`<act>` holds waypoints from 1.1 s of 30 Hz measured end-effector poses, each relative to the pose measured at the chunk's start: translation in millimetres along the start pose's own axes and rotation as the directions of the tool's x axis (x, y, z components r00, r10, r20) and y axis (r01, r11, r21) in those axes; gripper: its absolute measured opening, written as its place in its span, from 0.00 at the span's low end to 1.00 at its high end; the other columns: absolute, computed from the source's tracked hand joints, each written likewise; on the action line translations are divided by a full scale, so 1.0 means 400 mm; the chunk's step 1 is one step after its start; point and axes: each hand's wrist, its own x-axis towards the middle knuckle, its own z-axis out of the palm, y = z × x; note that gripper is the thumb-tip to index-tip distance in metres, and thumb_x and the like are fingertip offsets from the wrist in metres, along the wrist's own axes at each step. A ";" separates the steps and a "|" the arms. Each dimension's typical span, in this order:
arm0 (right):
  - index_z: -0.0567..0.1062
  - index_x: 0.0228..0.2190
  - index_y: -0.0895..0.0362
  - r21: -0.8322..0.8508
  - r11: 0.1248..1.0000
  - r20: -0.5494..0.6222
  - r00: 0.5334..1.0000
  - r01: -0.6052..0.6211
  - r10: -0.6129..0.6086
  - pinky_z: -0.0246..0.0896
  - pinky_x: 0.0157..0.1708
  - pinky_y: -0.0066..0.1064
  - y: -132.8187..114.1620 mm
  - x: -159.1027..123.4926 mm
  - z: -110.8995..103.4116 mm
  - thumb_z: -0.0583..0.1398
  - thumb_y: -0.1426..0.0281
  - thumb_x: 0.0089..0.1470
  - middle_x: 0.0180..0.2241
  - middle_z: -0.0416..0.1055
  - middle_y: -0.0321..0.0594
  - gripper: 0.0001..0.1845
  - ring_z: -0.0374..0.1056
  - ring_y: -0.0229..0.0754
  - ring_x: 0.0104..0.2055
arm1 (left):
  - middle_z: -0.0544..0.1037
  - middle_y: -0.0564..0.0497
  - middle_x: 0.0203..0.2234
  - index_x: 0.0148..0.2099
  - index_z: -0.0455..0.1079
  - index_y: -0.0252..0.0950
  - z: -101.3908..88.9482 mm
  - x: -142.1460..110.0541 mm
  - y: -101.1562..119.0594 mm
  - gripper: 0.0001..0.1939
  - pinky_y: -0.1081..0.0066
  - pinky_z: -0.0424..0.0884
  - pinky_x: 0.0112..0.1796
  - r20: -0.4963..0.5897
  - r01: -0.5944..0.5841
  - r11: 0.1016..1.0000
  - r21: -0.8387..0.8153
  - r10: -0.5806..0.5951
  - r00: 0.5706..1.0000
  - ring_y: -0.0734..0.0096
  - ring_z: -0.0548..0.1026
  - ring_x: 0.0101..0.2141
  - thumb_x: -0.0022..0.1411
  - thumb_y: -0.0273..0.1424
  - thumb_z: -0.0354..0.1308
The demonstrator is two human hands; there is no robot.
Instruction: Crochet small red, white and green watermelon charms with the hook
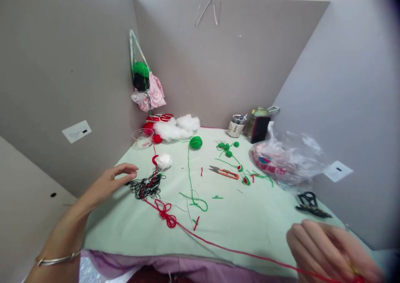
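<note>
My left hand [117, 177] hovers at the left side of the table, thumb and fingers apart, holding nothing. Close beside its fingertips lies a tangle of black yarn [150, 186]. At the lower right my right hand [325, 247] is closed, slightly blurred, with red yarn in it. Something small and yellow shows at its fingers, too unclear to name. From there the red yarn [231, 250] runs left across the cloth to a loose loopy heap, then up over the black tangle. A white yarn ball [164, 161] sits just beyond the black yarn.
Orange-handled thread snips [225, 172] lie mid-table. Around them are a green yarn ball [196, 142], small green crocheted pieces [229, 153] and yarn scraps. White stuffing [175, 129], a tin [236, 127], a phone [260, 130], a plastic bag [284, 156] and a black clip [311, 204] stand or lie around the edges.
</note>
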 end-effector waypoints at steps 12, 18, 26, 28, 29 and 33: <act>0.72 0.15 0.48 -0.387 0.892 -0.346 0.934 -0.232 0.093 0.48 0.15 0.30 0.075 0.039 0.051 0.75 0.66 0.46 0.16 0.49 0.31 0.20 0.46 0.35 0.17 | 0.74 0.50 0.25 0.23 0.78 0.40 0.190 0.142 0.137 0.09 0.58 0.68 0.49 0.151 -0.103 0.969 -0.225 0.139 0.979 0.53 0.74 0.39 0.47 0.36 0.74; 0.75 0.18 0.50 -0.416 0.845 -0.470 0.875 -0.335 0.116 0.48 0.16 0.28 0.081 0.104 0.058 0.77 0.63 0.44 0.18 0.55 0.31 0.17 0.46 0.35 0.20 | 0.84 0.42 0.38 0.42 0.80 0.36 0.188 0.181 0.265 0.12 0.55 0.75 0.52 0.280 0.059 0.748 -0.661 0.173 0.944 0.57 0.81 0.43 0.64 0.40 0.64; 0.82 0.30 0.56 -0.335 0.750 -0.702 0.682 -0.570 0.205 0.71 0.35 0.30 0.120 0.312 -0.006 0.77 0.70 0.40 0.29 0.73 0.34 0.13 0.68 0.35 0.30 | 0.85 0.45 0.36 0.44 0.80 0.31 0.235 0.142 0.375 0.05 0.59 0.72 0.60 0.261 0.134 0.472 -0.871 0.214 0.941 0.65 0.83 0.42 0.67 0.25 0.64; 0.83 0.40 0.55 -0.259 0.771 -0.713 0.654 -0.582 0.254 0.71 0.37 0.29 0.149 0.358 -0.030 0.75 0.72 0.42 0.26 0.71 0.29 0.20 0.68 0.34 0.29 | 0.85 0.46 0.37 0.44 0.80 0.31 0.252 0.124 0.396 0.05 0.61 0.72 0.60 0.246 0.132 0.429 -0.893 0.222 0.944 0.67 0.83 0.42 0.68 0.22 0.63; 0.82 0.43 0.55 -0.231 0.776 -0.698 0.655 -0.587 0.288 0.71 0.38 0.29 0.167 0.376 -0.040 0.74 0.73 0.42 0.25 0.72 0.28 0.22 0.67 0.32 0.28 | 0.85 0.46 0.37 0.44 0.80 0.30 0.261 0.117 0.405 0.05 0.63 0.73 0.59 0.238 0.131 0.411 -0.902 0.222 0.946 0.68 0.83 0.42 0.68 0.21 0.62; 0.83 0.39 0.59 -0.179 0.708 -0.622 0.636 -0.683 0.457 0.73 0.35 0.31 0.243 0.402 -0.061 0.74 0.74 0.41 0.24 0.73 0.29 0.19 0.66 0.32 0.24 | 0.84 0.46 0.34 0.45 0.80 0.28 0.286 0.130 0.419 0.07 0.65 0.77 0.54 0.218 0.137 0.367 -0.920 0.189 0.957 0.70 0.83 0.38 0.70 0.20 0.60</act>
